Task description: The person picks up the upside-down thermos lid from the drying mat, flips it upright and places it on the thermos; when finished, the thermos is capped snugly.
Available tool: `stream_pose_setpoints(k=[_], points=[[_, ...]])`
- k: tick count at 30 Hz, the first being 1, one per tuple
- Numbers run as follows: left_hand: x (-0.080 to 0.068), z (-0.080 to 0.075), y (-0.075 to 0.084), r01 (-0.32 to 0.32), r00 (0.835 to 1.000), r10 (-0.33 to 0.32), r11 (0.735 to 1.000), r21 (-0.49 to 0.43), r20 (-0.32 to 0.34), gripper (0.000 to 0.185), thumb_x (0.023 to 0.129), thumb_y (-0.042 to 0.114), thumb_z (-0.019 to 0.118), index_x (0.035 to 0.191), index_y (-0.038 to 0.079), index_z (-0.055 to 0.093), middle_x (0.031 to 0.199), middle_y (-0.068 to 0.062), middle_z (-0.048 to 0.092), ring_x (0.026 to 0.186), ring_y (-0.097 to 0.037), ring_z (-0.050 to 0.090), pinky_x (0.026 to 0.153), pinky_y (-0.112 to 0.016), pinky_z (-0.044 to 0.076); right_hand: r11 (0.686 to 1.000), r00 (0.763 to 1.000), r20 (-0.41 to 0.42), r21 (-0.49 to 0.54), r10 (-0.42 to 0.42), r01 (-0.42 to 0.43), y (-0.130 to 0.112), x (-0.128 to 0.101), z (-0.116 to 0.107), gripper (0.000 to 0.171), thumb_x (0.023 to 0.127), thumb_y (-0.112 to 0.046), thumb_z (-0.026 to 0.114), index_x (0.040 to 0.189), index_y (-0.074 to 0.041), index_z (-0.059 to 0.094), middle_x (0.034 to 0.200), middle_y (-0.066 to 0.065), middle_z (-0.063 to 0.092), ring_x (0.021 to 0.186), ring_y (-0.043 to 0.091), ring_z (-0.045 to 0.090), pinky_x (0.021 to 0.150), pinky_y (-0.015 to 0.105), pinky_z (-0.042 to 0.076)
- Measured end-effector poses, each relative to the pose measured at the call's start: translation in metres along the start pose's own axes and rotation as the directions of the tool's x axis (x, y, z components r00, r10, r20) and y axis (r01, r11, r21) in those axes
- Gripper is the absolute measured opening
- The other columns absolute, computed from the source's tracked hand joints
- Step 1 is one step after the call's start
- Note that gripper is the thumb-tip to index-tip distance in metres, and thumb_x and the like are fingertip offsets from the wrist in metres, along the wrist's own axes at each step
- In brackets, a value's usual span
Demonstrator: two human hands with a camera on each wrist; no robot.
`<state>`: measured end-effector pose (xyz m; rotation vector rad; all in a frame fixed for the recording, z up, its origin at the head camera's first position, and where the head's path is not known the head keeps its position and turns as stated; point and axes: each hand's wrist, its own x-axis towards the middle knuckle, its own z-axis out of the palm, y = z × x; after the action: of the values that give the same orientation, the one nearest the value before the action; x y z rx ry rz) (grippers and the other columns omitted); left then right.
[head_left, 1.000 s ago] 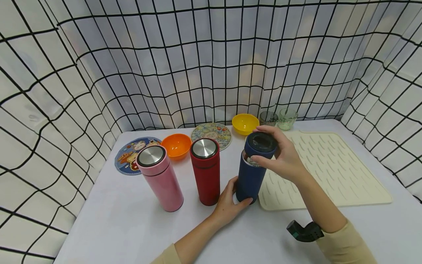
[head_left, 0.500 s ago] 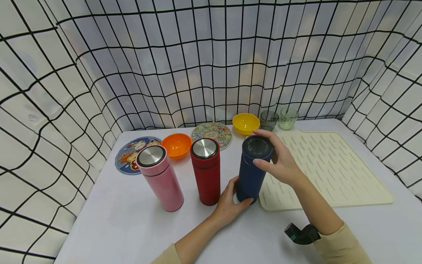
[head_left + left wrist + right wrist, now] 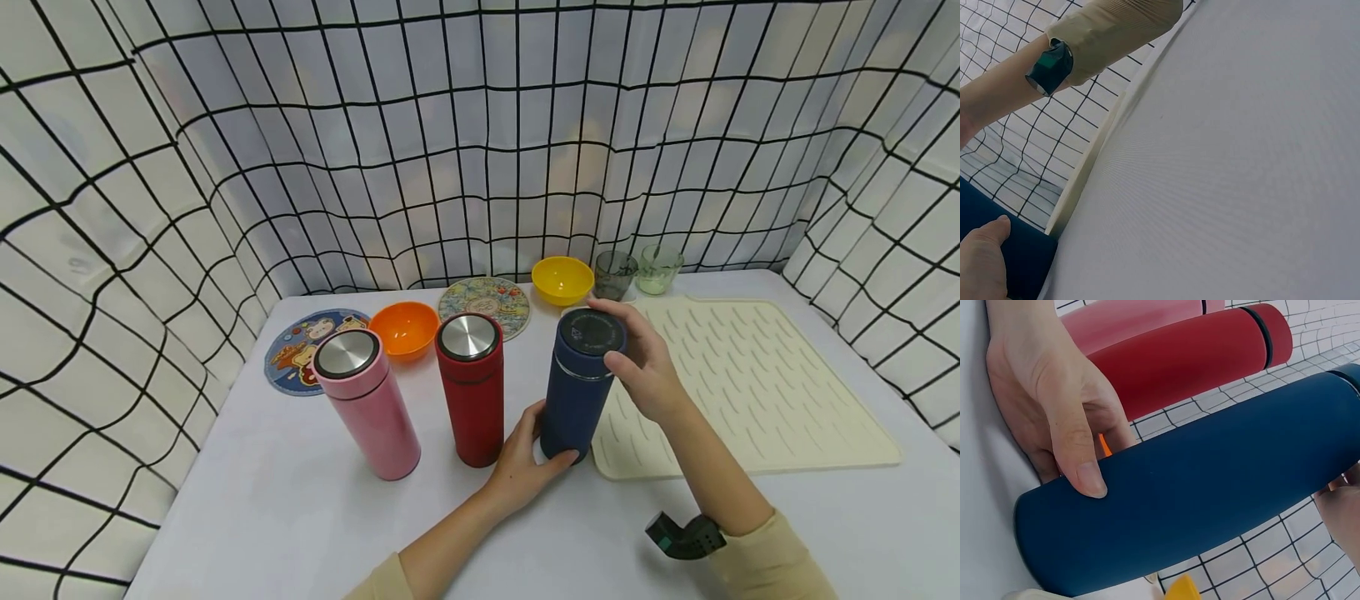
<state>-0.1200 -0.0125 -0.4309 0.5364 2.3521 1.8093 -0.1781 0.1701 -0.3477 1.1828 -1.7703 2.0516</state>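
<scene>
A blue thermos (image 3: 573, 408) stands at the middle right, its dark-topped lid (image 3: 592, 335) sitting on the neck with a thin silver ring showing below. My left hand (image 3: 513, 473) grips the bottom of its body; in the right wrist view that thumb lies across the blue wall. At the top, my right hand (image 3: 647, 367) holds the lid, thumb on the near side and fingers behind, partly hidden. A red thermos (image 3: 472, 400) stands just left of the blue one, and a pink thermos (image 3: 371, 412) stands further left. Both have silver-topped lids.
A cream ridged mat (image 3: 750, 383) lies to the right. Behind stand an orange bowl (image 3: 405, 331), a yellow bowl (image 3: 562, 281), a dark glass (image 3: 615, 275) and a green glass (image 3: 659, 269). Two round patterned mats, one blue (image 3: 285, 358), lie at the back. Black netting surrounds the table.
The blue lid has come down from above the silver neck onto the thermos. My right thumb has shifted right along the lid's edge. The left hand stays at the base.
</scene>
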Motion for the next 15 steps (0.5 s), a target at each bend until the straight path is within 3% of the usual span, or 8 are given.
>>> stream_pose_setpoints(k=[5,15], points=[[-0.0011,-0.0012,0.0056,0.011,1.000,-0.011,1.000,-0.005,0.002,0.066,0.084,0.014,0.066,0.136,0.002,0.028,0.138,-0.017,0.037,0.127,-0.027,0.038,0.105,-0.041,0.031,0.999,1.000,-0.029,-0.043,-0.003,0.001,-0.0004,-0.0002,0.0018,0.060,0.084,-0.034,0.066,0.131,-0.003,0.042,0.120,0.010,0.053,0.107,0.021,0.053,0.090,0.031,0.045],[-0.0009,-0.0005,0.0050,0.002,1.000,-0.002,1.000,-0.010,0.001,0.065,0.084,0.013,0.066,0.136,0.002,0.028,0.137,-0.017,0.038,0.127,-0.027,0.039,0.105,-0.041,0.031,1.000,0.998,-0.055,0.020,0.014,-0.013,0.0004,0.0022,0.0038,0.056,0.078,-0.026,0.073,0.121,-0.007,0.042,0.115,0.009,0.054,0.103,0.020,0.054,0.084,0.028,0.049]])
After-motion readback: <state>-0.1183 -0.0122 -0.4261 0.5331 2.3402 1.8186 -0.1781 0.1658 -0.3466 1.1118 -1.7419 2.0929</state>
